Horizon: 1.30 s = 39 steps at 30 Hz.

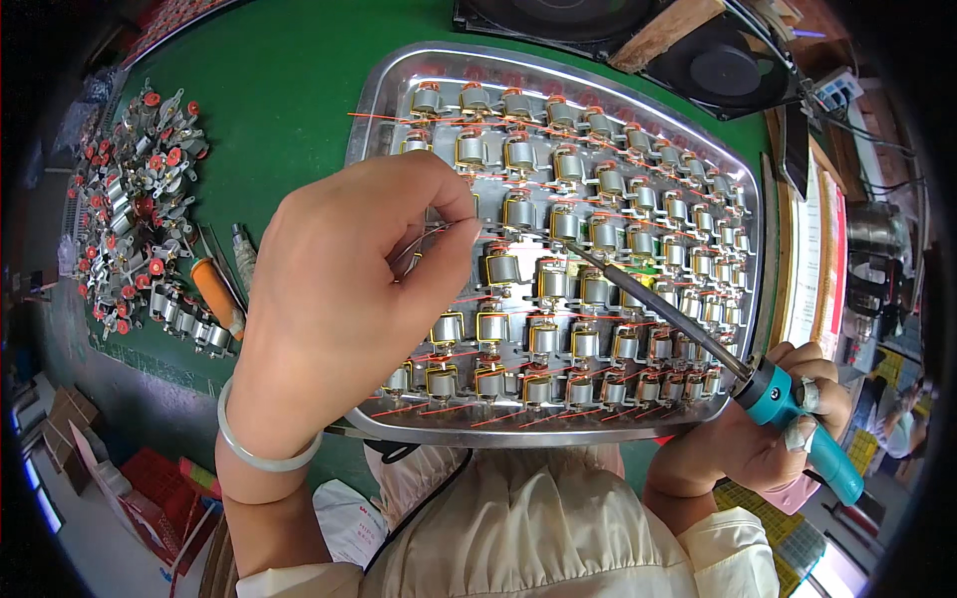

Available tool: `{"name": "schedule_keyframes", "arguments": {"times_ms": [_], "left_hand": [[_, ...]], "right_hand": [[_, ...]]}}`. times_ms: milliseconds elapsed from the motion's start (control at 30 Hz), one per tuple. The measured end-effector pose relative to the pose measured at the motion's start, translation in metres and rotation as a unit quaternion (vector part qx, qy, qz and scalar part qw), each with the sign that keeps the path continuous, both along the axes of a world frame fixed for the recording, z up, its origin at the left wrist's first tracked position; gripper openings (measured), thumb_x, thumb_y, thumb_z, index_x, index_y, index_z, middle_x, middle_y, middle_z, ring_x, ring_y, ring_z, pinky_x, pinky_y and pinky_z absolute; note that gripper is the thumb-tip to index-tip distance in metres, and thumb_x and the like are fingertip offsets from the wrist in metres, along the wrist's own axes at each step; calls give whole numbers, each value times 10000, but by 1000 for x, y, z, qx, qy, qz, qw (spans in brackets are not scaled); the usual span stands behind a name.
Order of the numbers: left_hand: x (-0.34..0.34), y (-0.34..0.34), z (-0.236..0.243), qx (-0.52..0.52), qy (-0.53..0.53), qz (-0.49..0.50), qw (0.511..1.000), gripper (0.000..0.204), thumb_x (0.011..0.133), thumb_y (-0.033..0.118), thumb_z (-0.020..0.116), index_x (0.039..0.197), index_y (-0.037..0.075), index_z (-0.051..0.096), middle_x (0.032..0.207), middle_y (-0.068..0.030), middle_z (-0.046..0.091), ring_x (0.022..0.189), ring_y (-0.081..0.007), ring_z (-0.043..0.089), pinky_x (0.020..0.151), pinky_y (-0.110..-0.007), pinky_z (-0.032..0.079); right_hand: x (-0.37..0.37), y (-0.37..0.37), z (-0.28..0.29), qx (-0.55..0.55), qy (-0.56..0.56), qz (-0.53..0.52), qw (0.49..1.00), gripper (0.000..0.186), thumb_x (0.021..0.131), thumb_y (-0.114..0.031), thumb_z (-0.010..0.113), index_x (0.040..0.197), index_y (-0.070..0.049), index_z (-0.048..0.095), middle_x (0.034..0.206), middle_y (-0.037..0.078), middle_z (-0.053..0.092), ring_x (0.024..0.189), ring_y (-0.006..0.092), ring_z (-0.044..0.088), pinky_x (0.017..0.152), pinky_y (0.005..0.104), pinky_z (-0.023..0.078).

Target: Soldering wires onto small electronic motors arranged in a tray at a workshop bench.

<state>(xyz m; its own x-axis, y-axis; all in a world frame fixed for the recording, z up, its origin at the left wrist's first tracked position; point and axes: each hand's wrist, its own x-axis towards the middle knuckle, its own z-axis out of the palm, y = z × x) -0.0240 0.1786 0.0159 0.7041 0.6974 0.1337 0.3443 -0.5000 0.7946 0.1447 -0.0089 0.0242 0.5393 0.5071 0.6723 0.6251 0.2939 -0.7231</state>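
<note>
A metal tray (pixel 439 431) lies before me, holding rows of small silver cylindrical parts (pixel 520 211) that look like little motors, with thin red wires between the rows. Over its left side, my left hand (pixel 349 269) is closed in a pinch on a thin silvery wire, mostly hidden by the fingers. My right hand (pixel 768 424), with tape on its fingers, is wrapped round the teal handle of a soldering iron (pixel 658 304). The iron's tip is at one of the cylinders near the middle of the tray, close to my left fingertips.
A heap of metal parts with red caps (pixel 140 219) sits on the green tabletop (pixel 269 100) at the left. Beside it lies an orange-handled tool (pixel 214 291). Black fans (pixel 723 75) and a wooden block (pixel 663 35) stand at the far right, near a dark phone-like slab (pixel 794 149).
</note>
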Motion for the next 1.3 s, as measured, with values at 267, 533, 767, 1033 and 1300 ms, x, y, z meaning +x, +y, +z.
{"name": "schedule_keyframes", "arguments": {"times_ms": [267, 533, 767, 1033, 1300], "left_hand": [[-2, -1, 1, -17, -4, -6, 1000, 61, 641, 29, 575, 682, 12, 532, 489, 36, 347, 436, -26, 264, 400, -188, 197], [-14, 12, 10, -70, 19, 74, 995, 53, 665, 27, 566, 694, 13, 524, 533, 72, 337, 487, -4, 246, 435, -162, 175], [-20, 15, 4, -52, 48, 43, 997, 61, 675, 43, 564, 693, 6, 520, 539, 65, 373, 486, -2, 258, 432, -161, 182], [-19, 15, 2, -64, 28, 39, 997, 62, 673, 35, 563, 696, 0, 516, 532, 61, 388, 478, 5, 281, 422, -162, 186], [-20, 14, 1, -65, 32, 39, 997, 60, 669, 29, 563, 696, 0, 517, 524, 61, 387, 468, 5, 277, 416, -163, 184]], "right_hand": [[-2, 2, -1, 4, 5, -5, 1000, 256, 708, -253, 502, 732, -23, 393, 580, 79, 369, 503, 152, 344, 440, 253, 286], [-4, -2, 4, 25, 11, -19, 999, 265, 733, -291, 491, 721, -53, 375, 614, 70, 363, 510, 146, 325, 431, 247, 278], [-20, 12, -1, -25, 18, -49, 998, 332, 703, -339, 572, 737, -74, 374, 608, 74, 399, 533, 162, 373, 461, 249, 327], [-18, 14, -4, -2, 11, -9, 1000, 262, 691, -252, 488, 743, -7, 412, 585, 87, 369, 542, 155, 332, 491, 256, 283], [-17, 14, -5, -11, 7, 14, 1000, 256, 696, -248, 481, 750, -6, 417, 591, 84, 368, 539, 155, 330, 489, 251, 277]]}}
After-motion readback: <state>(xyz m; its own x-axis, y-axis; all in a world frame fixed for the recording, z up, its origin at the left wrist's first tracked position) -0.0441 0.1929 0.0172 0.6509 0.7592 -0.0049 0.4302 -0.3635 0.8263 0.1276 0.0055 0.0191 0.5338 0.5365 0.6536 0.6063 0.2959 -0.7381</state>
